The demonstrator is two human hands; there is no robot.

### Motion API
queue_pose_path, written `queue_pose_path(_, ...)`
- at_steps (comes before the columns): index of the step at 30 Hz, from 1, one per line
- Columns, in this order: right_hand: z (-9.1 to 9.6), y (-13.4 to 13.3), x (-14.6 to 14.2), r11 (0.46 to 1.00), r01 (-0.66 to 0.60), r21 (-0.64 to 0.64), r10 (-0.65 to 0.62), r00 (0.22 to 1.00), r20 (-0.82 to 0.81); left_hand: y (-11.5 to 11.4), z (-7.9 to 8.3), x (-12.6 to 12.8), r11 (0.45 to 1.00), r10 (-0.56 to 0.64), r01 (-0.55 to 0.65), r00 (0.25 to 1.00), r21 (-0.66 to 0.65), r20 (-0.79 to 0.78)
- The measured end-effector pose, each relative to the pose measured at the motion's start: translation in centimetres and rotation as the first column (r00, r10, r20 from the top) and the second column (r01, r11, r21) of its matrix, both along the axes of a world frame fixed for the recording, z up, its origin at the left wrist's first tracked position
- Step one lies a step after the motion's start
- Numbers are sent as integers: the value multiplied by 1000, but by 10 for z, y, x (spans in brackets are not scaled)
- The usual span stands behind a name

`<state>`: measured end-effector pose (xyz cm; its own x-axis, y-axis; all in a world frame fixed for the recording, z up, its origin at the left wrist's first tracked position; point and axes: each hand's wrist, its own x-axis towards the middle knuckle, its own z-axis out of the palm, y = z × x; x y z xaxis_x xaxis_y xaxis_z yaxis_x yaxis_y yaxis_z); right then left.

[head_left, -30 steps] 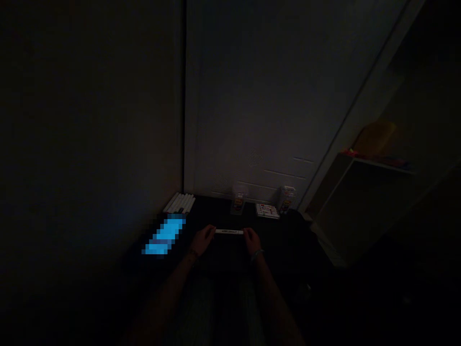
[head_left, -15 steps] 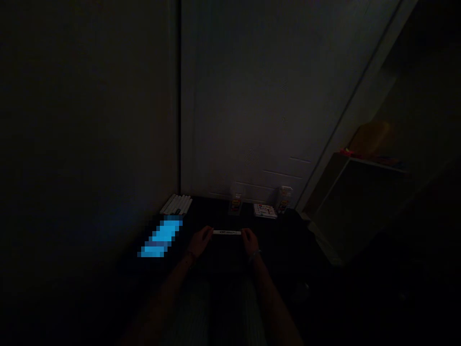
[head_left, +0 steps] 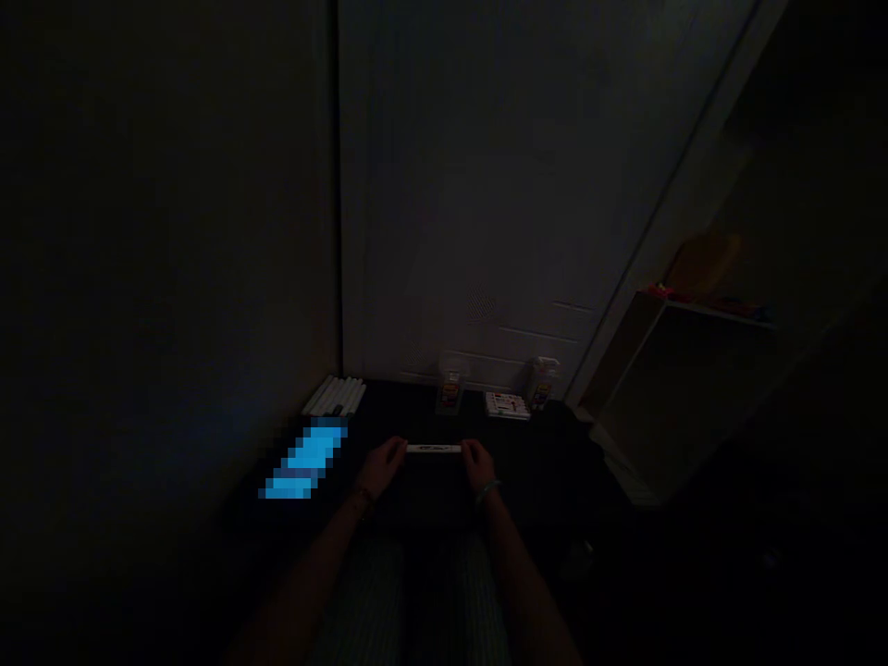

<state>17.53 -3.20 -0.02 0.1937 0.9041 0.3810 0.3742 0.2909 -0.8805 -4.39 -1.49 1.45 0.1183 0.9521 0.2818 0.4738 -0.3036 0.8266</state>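
The scene is very dark. I hold a white marker pen [head_left: 434, 450] level over a black table [head_left: 555, 462], one end in each hand. My left hand [head_left: 380, 465] pinches its left end and my right hand [head_left: 478, 462] pinches its right end. Both hands have fingers closed on the pen. A row of white marker pens [head_left: 334, 397] lies at the table's back left corner.
A glowing blue screen [head_left: 303, 460] lies on the table to the left of my hands. Two small clear containers [head_left: 450, 391] [head_left: 543, 385] and a flat printed pack [head_left: 507, 405] stand at the back by a white door [head_left: 499, 185]. A low cabinet [head_left: 694, 388] stands at the right.
The view has drifted slightly, so everything sits a little further left. My hands still hold the pen by its ends, a touch closer together.
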Motion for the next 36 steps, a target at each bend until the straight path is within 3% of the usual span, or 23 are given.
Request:
queue_pose_path(14, -1, 0, 1, 1000, -17, -6, 17, 1000, 20, 5, -6, -2, 1000, -12, 12, 1000, 11, -3)
queue_pose_path(24, -1, 1, 1, 1000, 16, 9, -16, 999, 36, -1, 2, -1, 1000, 3, -3, 999, -6, -44)
queue_pose_path(36, -4, 2, 1, 1000, 16, 8, -16, 999, 35, 4, -6, -3, 1000, -11, 12, 999, 10, -35)
